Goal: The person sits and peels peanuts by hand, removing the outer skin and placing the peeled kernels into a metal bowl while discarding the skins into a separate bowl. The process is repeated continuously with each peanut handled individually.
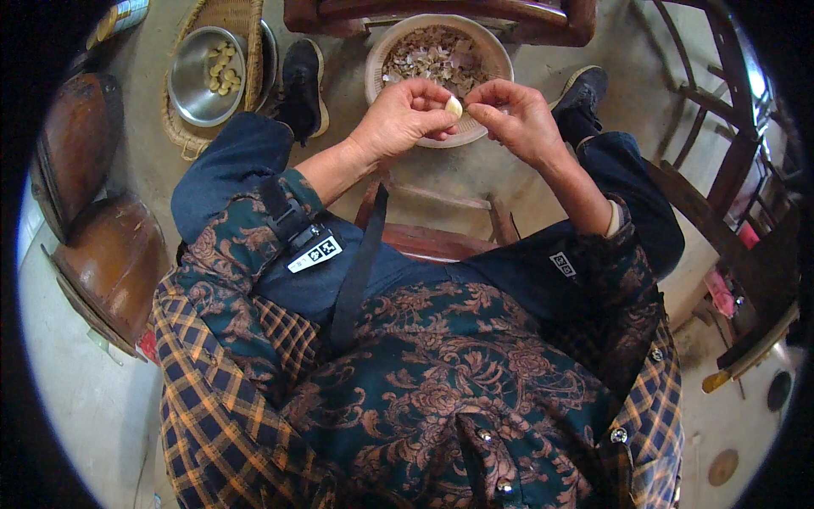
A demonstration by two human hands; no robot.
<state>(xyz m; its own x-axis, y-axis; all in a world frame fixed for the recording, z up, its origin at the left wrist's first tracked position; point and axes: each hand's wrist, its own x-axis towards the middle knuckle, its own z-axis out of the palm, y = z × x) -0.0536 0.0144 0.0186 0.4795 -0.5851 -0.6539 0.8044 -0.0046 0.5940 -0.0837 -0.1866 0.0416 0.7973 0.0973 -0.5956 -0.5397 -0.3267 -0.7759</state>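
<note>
A pale garlic clove (pixel 453 107) is pinched between the thumb and fingers of my left hand (pixel 407 118). Just right of the clove, the thumb and forefinger of my right hand (pixel 518 118) are drawn together; any scrap of skin between them is too small to make out. Both hands are above the near part of a round plastic basket (pixel 376 63), which holds a heap of dry garlic skins (pixel 439 54). Several peeled cloves (pixel 224 69) lie in a steel bowl (pixel 191 95) at the upper left.
The bowl rests in a woven wicker basket (pixel 175 130) beside my left shoe (pixel 302 83). A reddish wooden frame (pixel 439 13) stands beyond the plastic basket. Wooden chair parts (pixel 725 108) are on the right, and a brown chair (pixel 114 254) is on the left.
</note>
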